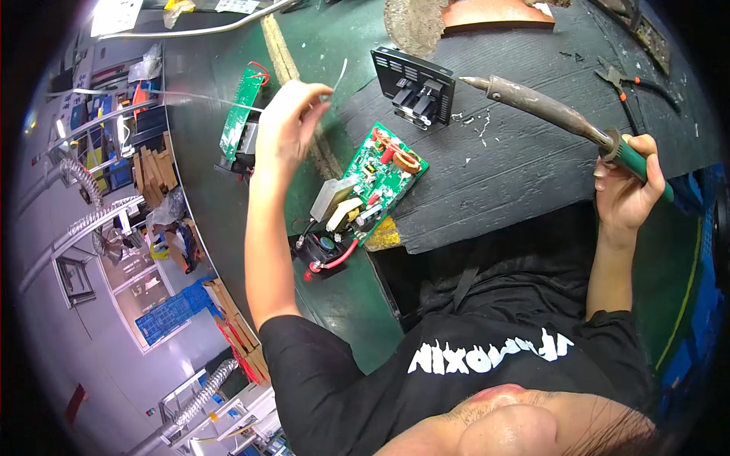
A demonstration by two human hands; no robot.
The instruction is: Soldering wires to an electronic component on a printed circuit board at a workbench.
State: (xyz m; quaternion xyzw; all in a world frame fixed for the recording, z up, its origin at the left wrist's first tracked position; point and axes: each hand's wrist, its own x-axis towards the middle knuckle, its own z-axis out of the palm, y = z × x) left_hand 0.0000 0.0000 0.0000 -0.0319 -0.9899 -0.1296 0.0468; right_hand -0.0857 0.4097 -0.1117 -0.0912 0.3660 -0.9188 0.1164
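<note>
My left hand [293,118] is raised beside the green circuit board, its fingers pinching a thin solder wire [341,74] whose short end sticks up past the fingertips. On the right, my right hand [630,182] grips a large soldering iron [551,110] by its green handle. The iron's tip points left, close to a black slotted panel [414,87] with black sockets on it, but apart from it as far as I can see. Below that panel lies the populated green circuit board [380,178], tilted, with a copper coil, a small black fan [323,249] and a thick red lead [340,260].
A second green board [243,114] lies at the left. Cutting pliers [631,85] with orange and black handles rest at the far right. Solder scraps [483,125] dot the black mat [479,190]. A reddish-brown block [498,17] and a rough grey lump [414,26] stand at the back.
</note>
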